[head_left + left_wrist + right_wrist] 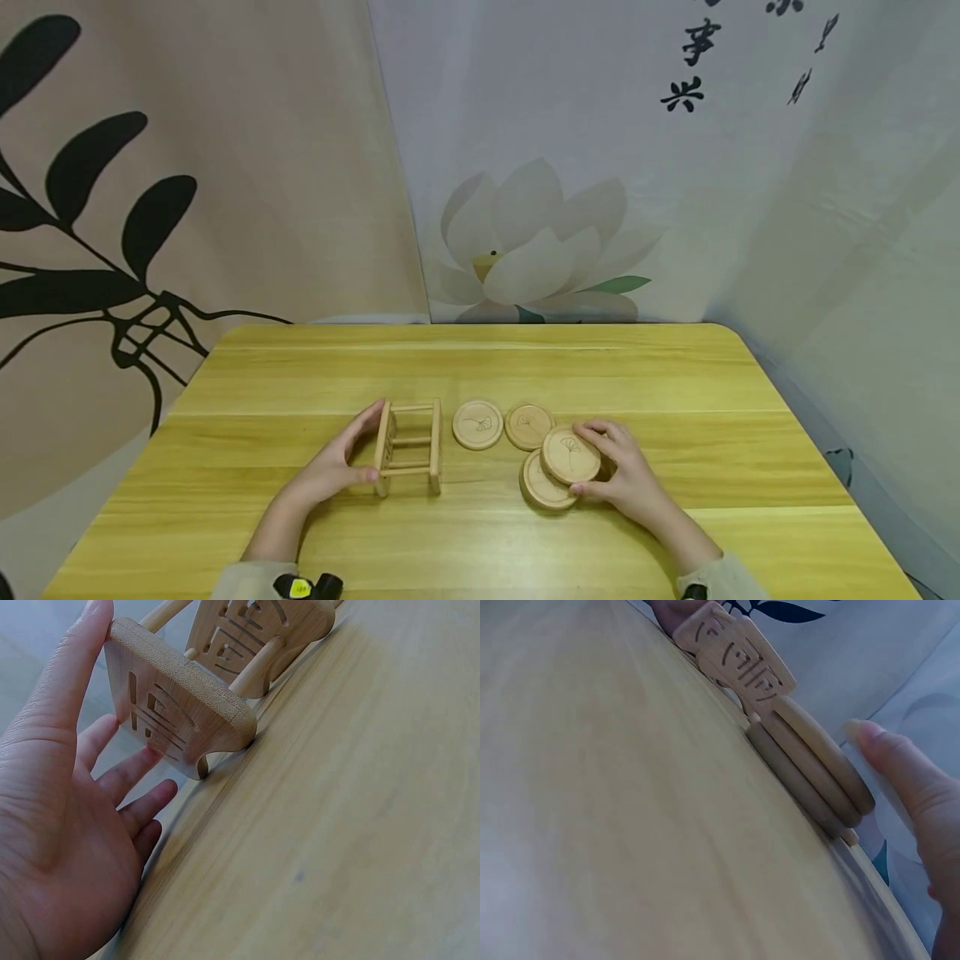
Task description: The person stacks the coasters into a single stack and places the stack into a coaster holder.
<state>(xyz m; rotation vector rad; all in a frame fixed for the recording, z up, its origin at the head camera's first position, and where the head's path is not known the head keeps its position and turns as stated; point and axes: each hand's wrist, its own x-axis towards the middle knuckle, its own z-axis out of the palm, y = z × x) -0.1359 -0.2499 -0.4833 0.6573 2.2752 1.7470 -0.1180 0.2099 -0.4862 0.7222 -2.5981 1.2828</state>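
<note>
A small wooden coaster rack (408, 440) with two slotted end panels joined by dowels stands on the table. My left hand (330, 473) holds its left end panel (161, 712), the thumb on one edge and fingers against the other edge and outer face. Right of the rack lies a round wooden coaster (477, 425) with an engraved leaf, beside a second coaster (529, 421). My right hand (626, 475) pinches a coaster (570, 454) by its right rim; it overlaps a coaster (543, 487) beneath it. In the right wrist view, coasters (817, 754) appear stacked, with my thumb (900, 761) near the top one.
The wood-grain table (480, 550) reaches back to a hanging cloth (540, 108) printed with a lotus, dark leaves and characters. A black strap (300, 587) circles the left wrist.
</note>
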